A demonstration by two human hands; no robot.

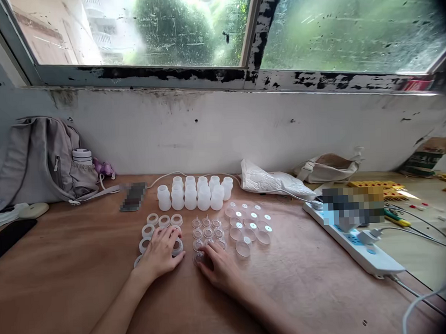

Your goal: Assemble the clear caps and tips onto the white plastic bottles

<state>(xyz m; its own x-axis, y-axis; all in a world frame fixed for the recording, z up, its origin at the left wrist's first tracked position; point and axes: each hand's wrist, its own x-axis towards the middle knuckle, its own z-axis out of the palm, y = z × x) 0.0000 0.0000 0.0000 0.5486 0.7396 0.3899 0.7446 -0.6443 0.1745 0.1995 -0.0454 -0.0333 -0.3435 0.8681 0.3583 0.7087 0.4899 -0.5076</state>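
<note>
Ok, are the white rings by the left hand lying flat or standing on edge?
Flat: the uncovered white rings show their holes facing up. Any hidden under the left hand: cannot tell.

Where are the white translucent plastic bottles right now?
In the head view, the white translucent plastic bottles stand clustered near the middle, beyond the clear round plastic pieces and just left of the crumpled white package.

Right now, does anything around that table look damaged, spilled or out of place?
The window frame looks damaged: its surface is worn into patchy dark blotches. The wall below has brownish stains and dark spots. No spill stands out on the table, where white bottles, white rings and clear parts sit in separate groups.
</note>
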